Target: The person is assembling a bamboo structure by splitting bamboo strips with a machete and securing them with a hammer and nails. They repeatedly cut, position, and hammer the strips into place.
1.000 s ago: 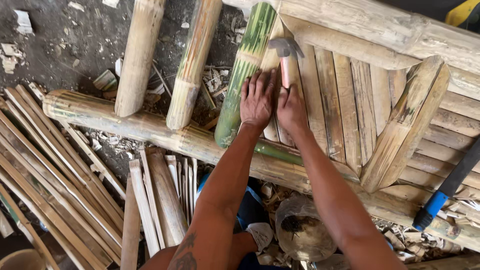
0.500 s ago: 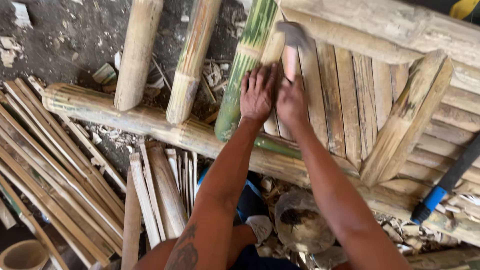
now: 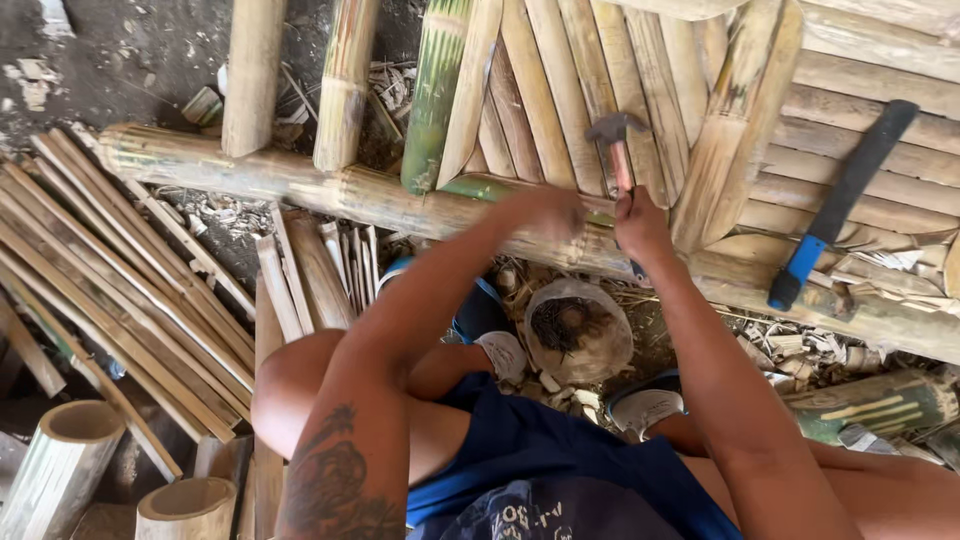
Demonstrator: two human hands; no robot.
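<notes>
Lowered since earlier: hammer [image 3: 613, 150], clasped at its handle by right hand [image 3: 640, 225]; head-heavy, stiff (left hand [image 3: 550, 212] blurred, grip untellable).

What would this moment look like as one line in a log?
right hand: grips pink-handled steel hammer | left hand: on thick horizontal bamboo pole | nearby: blue-handled black machete on flat bamboo slats

Dark dirt floor [image 3: 110, 60] strewn with bamboo scraps and shavings. Bundle of split bamboo strips [image 3: 120, 270] along left edge. Two cut bamboo cylinders [image 3: 60, 470] upright at bottom left corner. Even daylight.
</notes>
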